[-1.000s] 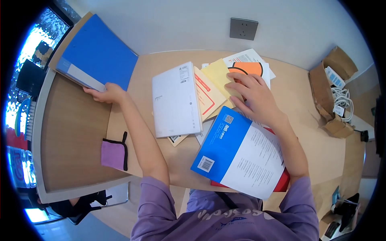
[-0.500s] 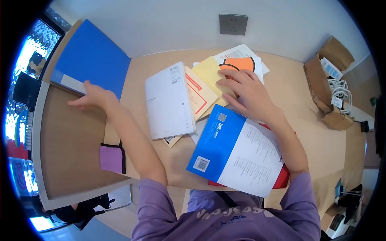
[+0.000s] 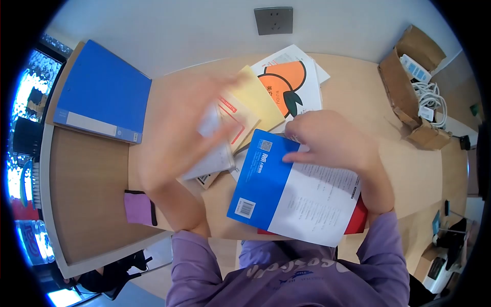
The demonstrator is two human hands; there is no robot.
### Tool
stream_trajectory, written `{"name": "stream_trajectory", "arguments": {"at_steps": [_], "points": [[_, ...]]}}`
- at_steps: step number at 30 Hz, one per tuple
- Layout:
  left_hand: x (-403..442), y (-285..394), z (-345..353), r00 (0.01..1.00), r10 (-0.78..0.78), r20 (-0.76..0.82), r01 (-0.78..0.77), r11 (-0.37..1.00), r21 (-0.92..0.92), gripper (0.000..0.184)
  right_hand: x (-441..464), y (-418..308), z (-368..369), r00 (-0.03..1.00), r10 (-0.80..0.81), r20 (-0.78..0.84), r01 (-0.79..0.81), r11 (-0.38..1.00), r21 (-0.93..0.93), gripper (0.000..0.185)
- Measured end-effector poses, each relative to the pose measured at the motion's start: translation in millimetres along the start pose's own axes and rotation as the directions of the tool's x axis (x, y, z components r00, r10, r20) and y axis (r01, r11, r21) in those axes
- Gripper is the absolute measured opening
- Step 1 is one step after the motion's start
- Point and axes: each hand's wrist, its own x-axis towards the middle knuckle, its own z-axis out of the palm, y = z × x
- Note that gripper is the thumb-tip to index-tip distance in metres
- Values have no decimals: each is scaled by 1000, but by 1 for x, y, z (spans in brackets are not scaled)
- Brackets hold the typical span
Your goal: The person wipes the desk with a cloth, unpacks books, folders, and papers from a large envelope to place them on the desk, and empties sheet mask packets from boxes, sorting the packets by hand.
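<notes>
My left hand [image 3: 189,117], smeared by motion, passes above a white, thin notebook or flat box [image 3: 217,159]; thumb and fingers look spread, with nothing visible between them. Curled over the top edge of a blue-and-white book [image 3: 253,187] is my right hand [image 3: 332,140]. Its thumb is stretched out over the cover, apart from the bent fingers, whose tips are partly hidden. Under that book a red cover [image 3: 356,220] shows. Beyond lie a cream paper with red print [image 3: 240,123], a yellow sheet or envelope [image 3: 263,102] and a white item with orange fruit artwork [image 3: 289,77].
A blue binder [image 3: 105,92] lies on the raised ledge at left. Below it, a purple cloth pouch [image 3: 139,208] sits by the desk's edge. At right stands an open cardboard box [image 3: 396,92] with a power strip [image 3: 415,69] and white cables [image 3: 433,102]. A wall socket [image 3: 274,21] is behind.
My left hand has left the blue binder and swung right over the white notebook or box. My right hand has moved down from the yellow sheet to the blue-and-white book. The view has shifted slightly.
</notes>
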Motion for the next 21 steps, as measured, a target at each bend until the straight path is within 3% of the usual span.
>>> {"name": "stream_trajectory", "arguments": {"at_steps": [1, 3, 6, 8, 11, 14, 17, 21], "points": [[-1, 11, 9, 984, 40, 172, -36, 999, -23, 57, -3, 1, 6, 999, -38, -10, 38, 998, -44, 38], [8, 36, 14, 808, -103, 580, 224, 964, -140, 66, -5, -4, 15, 998, -52, -42, 51, 998, -37, 44], [7, 49, 26, 892, 26, 451, 47, 988, -149, 70, -4, -13, 20, 999, -42, 20, 43, 997, -62, 47], [7, 52, 29, 901, 7, 435, 38, 995, -96, 72, 0, -18, 20, 993, 14, 116, -10, 999, -42, 50], [9, 52, 33, 905, -22, 425, 40, 999, -32, 74, 0, -20, 29, 998, 38, 51, -34, 997, -74, 51], [13, 60, 29, 873, -74, 482, 92, 996, -14, 75, -7, -26, 33, 995, -86, -47, 80, 990, -113, 48], [9, 64, 26, 891, -56, 451, 71, 997, -17, 71, -2, -17, 39, 963, -268, 26, 265, 962, 69, 45], [4, 73, 22, 938, -68, 340, 58, 998, 40, 81, -5, -19, 14, 969, -245, 23, 242, 967, 81, 44]]}}
